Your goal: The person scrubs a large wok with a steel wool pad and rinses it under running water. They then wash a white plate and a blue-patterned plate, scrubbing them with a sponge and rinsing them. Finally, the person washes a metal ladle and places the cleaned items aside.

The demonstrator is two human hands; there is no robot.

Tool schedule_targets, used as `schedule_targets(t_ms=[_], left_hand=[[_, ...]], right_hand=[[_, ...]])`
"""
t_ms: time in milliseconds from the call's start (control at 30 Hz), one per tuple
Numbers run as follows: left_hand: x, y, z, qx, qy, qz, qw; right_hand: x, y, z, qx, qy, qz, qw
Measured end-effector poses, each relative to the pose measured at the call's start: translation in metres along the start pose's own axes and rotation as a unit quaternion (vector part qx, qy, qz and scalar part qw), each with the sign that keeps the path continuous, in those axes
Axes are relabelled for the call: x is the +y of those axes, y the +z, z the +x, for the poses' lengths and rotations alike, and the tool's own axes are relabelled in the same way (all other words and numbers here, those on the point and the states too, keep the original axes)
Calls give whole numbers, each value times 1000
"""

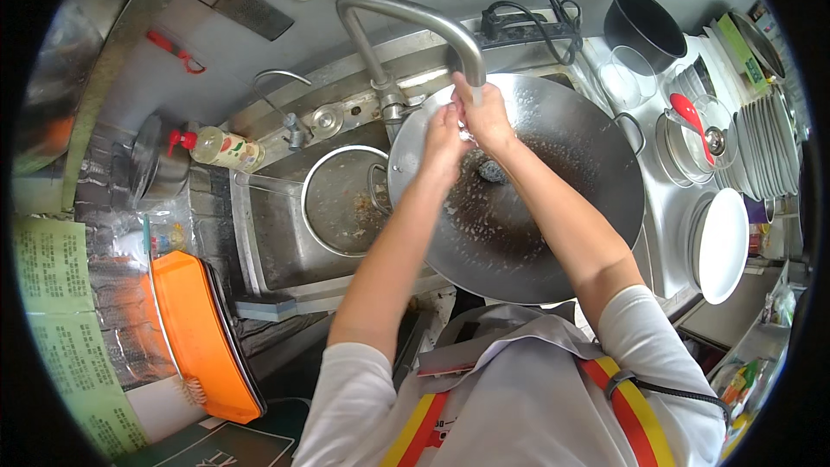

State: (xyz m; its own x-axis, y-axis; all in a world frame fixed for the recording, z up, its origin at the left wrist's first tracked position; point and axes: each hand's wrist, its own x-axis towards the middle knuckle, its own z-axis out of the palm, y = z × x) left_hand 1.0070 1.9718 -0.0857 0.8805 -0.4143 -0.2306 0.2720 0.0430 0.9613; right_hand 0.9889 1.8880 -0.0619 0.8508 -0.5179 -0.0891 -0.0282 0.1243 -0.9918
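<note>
Both my hands are together under the spout of a steel faucet, over a large metal wok resting across the sink. My left hand is on the left, its fingers against my right hand, which lies just below the spout. Water seems to run onto them. Whether something small is between the palms is hidden. A steel wool scourer lies in the wok amid drops and suds. Left of the wok, a round strainer with a long handle sits in the steel sink basin, near food scraps.
A bottle with a red cap and a lidded pot stand left of the sink, above an orange tray. On the right counter are stacked plates, bowls with a red spoon and a black pot. A small tap stands behind the basin.
</note>
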Motion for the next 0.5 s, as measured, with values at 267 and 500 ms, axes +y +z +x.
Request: schedule_targets(t_ms=[267, 500], left_hand=[[4, 45, 14, -73, -28, -472, 878], [-13, 38, 47, 210, 337, 159, 904]], right_hand=[[-12, 7, 6, 1, 175, 566, 806], [-68, 12, -47, -41, 60, -82, 994]])
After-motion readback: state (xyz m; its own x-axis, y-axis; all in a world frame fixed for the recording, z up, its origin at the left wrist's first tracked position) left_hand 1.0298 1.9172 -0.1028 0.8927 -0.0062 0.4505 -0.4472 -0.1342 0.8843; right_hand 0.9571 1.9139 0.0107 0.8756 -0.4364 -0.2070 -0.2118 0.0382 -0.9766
